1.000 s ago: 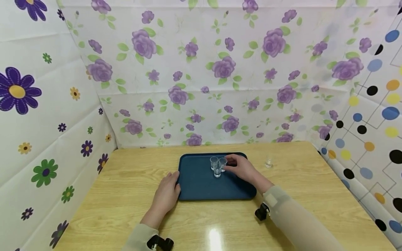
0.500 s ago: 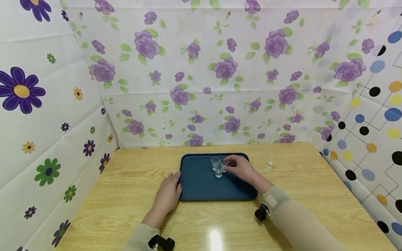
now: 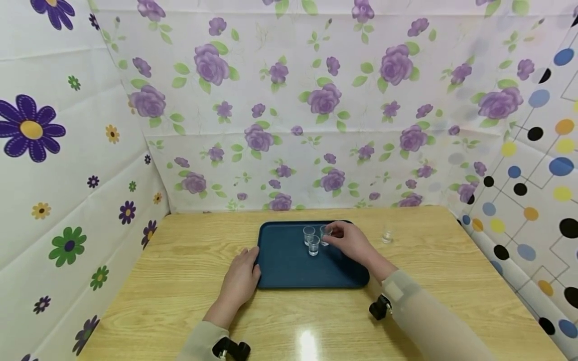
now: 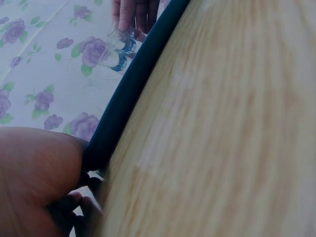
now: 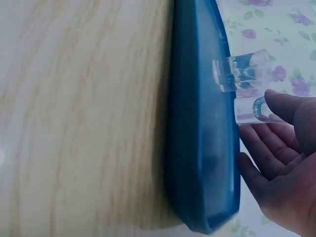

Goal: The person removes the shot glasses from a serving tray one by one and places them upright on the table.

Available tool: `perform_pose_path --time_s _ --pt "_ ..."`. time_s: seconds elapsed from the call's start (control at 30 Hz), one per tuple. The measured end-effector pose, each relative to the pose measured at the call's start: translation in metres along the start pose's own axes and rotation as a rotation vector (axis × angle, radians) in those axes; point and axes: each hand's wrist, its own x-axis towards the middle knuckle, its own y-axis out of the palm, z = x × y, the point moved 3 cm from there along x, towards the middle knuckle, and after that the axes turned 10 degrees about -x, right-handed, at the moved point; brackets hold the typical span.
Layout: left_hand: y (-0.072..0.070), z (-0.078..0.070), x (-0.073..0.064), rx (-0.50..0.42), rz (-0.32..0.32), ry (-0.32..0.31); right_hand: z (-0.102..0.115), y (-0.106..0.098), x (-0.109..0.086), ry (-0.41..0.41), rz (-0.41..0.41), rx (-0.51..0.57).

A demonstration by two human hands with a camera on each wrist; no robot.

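In the head view my right hand (image 3: 349, 243) pinches a small clear shot glass (image 3: 325, 235) between thumb and fingers, upright at the right of a group. Two more shot glasses stand close by on the blue tray (image 3: 289, 273), one behind (image 3: 309, 234) and one nearer (image 3: 313, 245). My left hand (image 3: 240, 278) rests against the tray's left rim, fingers lying along it. In the left wrist view its palm meets the tray's end, with the fingers in shadow. The right wrist view shows the thumb on the pinched glass (image 5: 249, 109) and another glass (image 5: 242, 71) beside it.
Another clear glass (image 3: 387, 234) stands on the wooden table (image 3: 189, 250), right of the tray. A floral cloth (image 3: 280, 125) hangs behind the table, with patterned cloths at both sides. Each wrist carries a small black camera.
My right hand has shifted slightly right with its shot glass, which now stands a little apart from the other two. The left hand has stayed at the tray's rim.
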Motion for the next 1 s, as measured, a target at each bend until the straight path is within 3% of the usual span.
perform_pose_path --time_s 1.0 --pt "-0.001 -0.003 -0.001 0.028 -0.013 0.047 -0.019 -0.087 -0.046 0.011 -0.076 -0.079"
